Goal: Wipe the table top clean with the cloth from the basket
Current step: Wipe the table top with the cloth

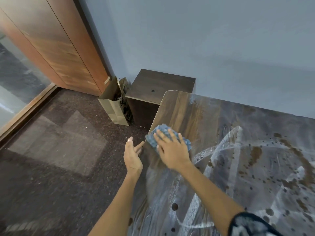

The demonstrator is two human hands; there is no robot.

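A crumpled blue cloth (pixel 163 132) lies on the wooden table top (pixel 184 109) at its left edge. My right hand (pixel 172 150) presses flat on the cloth with straight, spread fingers. My left hand (pixel 132 155) is held just off the table's left edge beside the cloth, palm turned towards the table and fingers straight, holding nothing. White powdery streaks and dark spots cover the table to the right and towards me; the strip near the far left corner looks bare wood. No basket is in view.
A brown paper bag (pixel 114 106) stands on the dark carpet next to a low dark wooden cabinet (pixel 160 86) against the grey wall. A wooden door and a glass panel are at the far left. White specks lie on the carpet.
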